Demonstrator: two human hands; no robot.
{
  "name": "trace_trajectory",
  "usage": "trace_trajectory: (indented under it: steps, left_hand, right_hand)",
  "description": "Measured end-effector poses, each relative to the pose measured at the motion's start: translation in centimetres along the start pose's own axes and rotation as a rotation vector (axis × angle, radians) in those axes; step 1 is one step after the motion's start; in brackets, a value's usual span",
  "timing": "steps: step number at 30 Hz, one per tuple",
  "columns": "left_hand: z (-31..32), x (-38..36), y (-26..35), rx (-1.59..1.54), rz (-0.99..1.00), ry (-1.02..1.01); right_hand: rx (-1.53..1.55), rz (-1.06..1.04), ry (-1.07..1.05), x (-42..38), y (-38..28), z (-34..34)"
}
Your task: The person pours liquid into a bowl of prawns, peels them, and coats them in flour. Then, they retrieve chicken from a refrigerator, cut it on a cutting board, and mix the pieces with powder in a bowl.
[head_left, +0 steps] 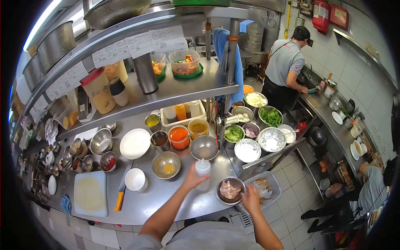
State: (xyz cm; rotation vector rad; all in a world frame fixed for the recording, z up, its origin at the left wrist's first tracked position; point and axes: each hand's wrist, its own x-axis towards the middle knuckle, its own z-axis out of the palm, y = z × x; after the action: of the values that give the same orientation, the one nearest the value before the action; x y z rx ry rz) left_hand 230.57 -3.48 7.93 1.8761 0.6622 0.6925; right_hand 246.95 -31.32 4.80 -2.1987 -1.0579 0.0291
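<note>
My left hand is wrapped round a clear squeeze bottle, which stands upright over the steel counter. To the right of it is a metal bowl holding pieces of raw meat, at the counter's front edge. My right hand grips this bowl by its right rim. Behind the bottle sits a steel bowl with a little pale stuff in it. Further left are a bowl with a yellow mixture and a white tub.
A knife with an orange handle lies beside a cutting board. Bowls of white powder and greens stand to the right. A plastic bin is below the edge. A shelf overhangs the counter. Two people work at right.
</note>
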Motion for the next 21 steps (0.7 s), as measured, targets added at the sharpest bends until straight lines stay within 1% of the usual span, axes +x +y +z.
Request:
trace_trajectory:
  steps: [1, 2, 3, 4, 6, 7, 9, 10, 13, 14, 15, 17, 18, 19, 20, 21]
  left_hand:
    - [-1.3, 0.1, 0.3, 0.003, 0.0, 0.005]
    - [-2.5, 0.2, 0.5, 0.092, -0.024, -0.224]
    - [-2.7, 0.5, 1.2, 0.18, -0.045, -0.451]
    - [-2.3, 0.8, 2.5, 0.181, -0.041, -0.44]
    - [-1.4, 1.4, 5.0, 0.235, -0.204, -1.116]
    - [-0.4, 1.6, 5.2, 0.242, -0.202, -1.108]
    - [2.3, 1.5, 4.1, 0.619, -0.336, -1.287]
    - [3.3, 1.5, 3.4, 0.696, -0.29, -1.295]
    - [4.7, 2.1, 2.8, 0.771, -0.272, -1.307]
    - [4.9, 2.0, 2.8, 0.77, -0.273, -1.307]
    - [4.5, 2.1, 4.5, 0.74, -0.271, -1.323]
    - [3.9, 2.5, 6.3, 0.699, -0.279, -1.31]
    - [3.7, 2.6, 6.8, 0.718, -0.271, -1.318]
    - [3.6, 2.4, 6.9, 0.732, -0.268, -1.321]
    - [3.9, 2.6, 4.4, 0.658, -0.26, -1.365]
    - [3.8, 2.3, 4.3, 0.636, -0.283, -1.317]
  right_hand:
    - [0.091, -0.075, -0.128, 1.6, -0.4, 0.3]
    - [0.181, -0.151, -0.256, 2.7, -1.0, 0.7]
    - [0.132, -0.181, -0.318, 3.4, -1.9, 1.4]
    - [0.081, -0.213, -0.379, 4.0, -2.8, 2.2]
    - [-0.089, -0.155, -0.497, 4.5, -3.9, 4.0]
    - [-0.179, -0.119, -0.568, 4.9, -4.5, 4.6]
    - [-0.166, -0.2, -0.595, 5.3, -3.3, 7.2]
    - [-0.134, -0.236, -0.574, 5.6, -3.2, 7.6]
    - [-0.068, -0.286, -0.606, 7.1, -2.5, 7.0]
    - [-0.013, -0.288, -0.543, 7.5, -2.2, 7.0]
    - [-0.014, -0.293, -0.547, 7.7, -2.6, 6.2]
    - [-0.167, -0.181, -0.598, 8.4, -4.3, 4.3]
    - [-0.197, -0.187, -0.568, 8.4, -4.5, 4.0]
    - [-0.206, -0.219, -0.584, 8.3, -4.4, 3.9]
    - [-0.207, -0.276, -0.515, 8.2, -4.1, 3.9]
    - [-0.205, -0.343, -0.448, 8.0, -4.2, 4.1]
